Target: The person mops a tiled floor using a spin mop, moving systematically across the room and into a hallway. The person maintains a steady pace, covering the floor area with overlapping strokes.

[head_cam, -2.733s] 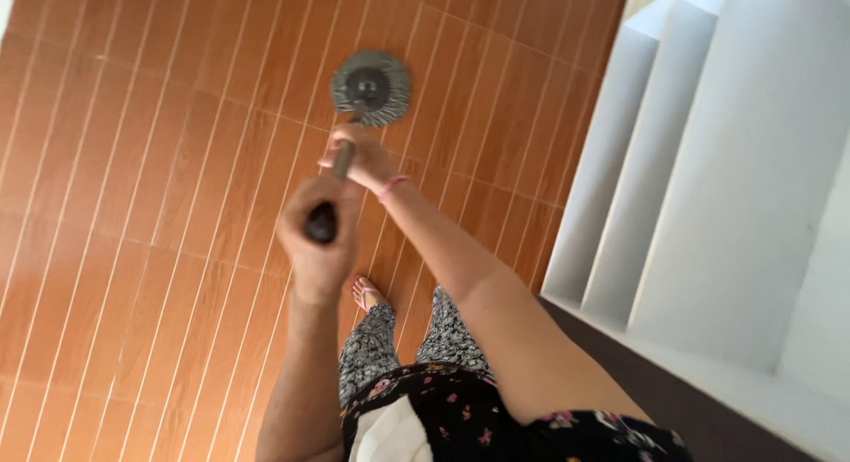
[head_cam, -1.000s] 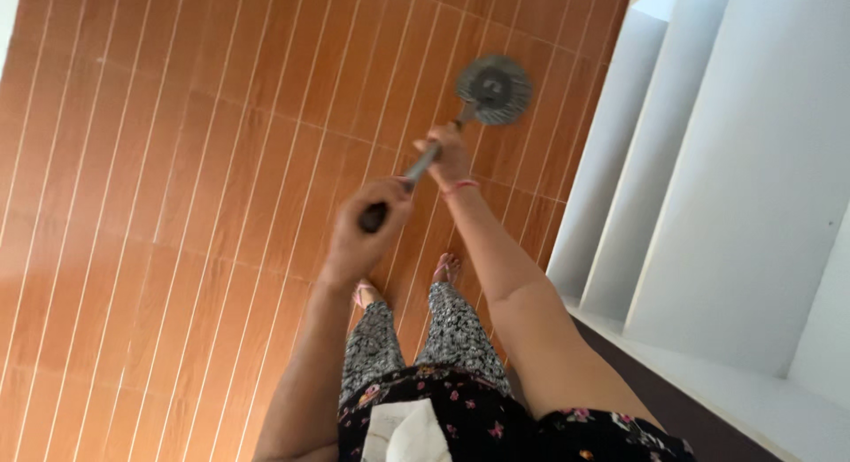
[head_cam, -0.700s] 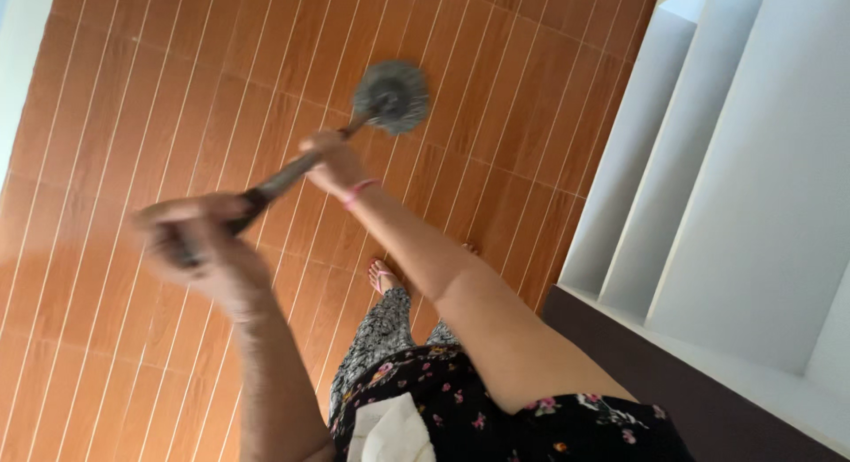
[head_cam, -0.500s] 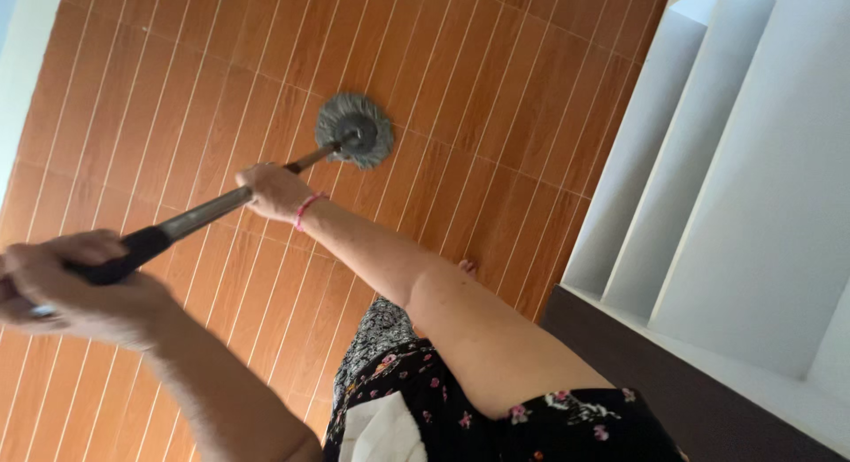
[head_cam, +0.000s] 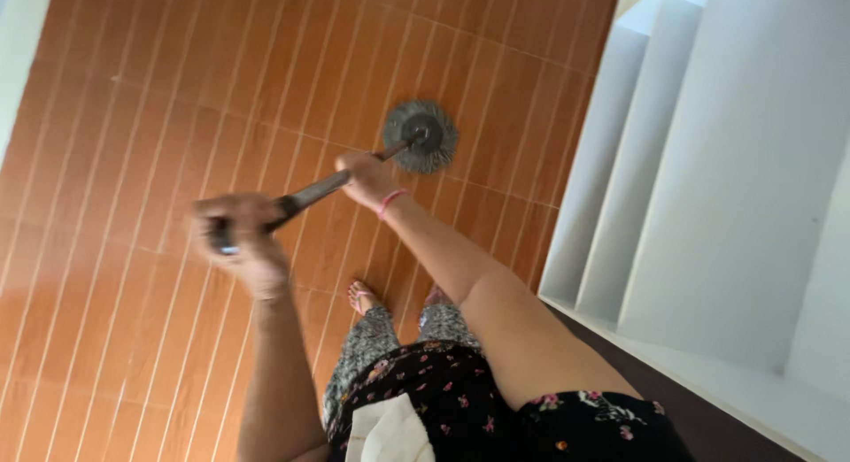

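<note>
Wood-look floor (head_cam: 133, 117); blurred left hand (head_cam: 243, 245) hides mop handle (head_cam: 310, 195).

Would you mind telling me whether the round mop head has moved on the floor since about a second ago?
Yes. The mop head has swung left, farther from the white stairs.

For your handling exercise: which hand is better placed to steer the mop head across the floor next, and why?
Probably the right hand: it grips the mop handle lower down, nearest the round grey mop head. The left hand holds the handle's top end, farthest away.
</note>
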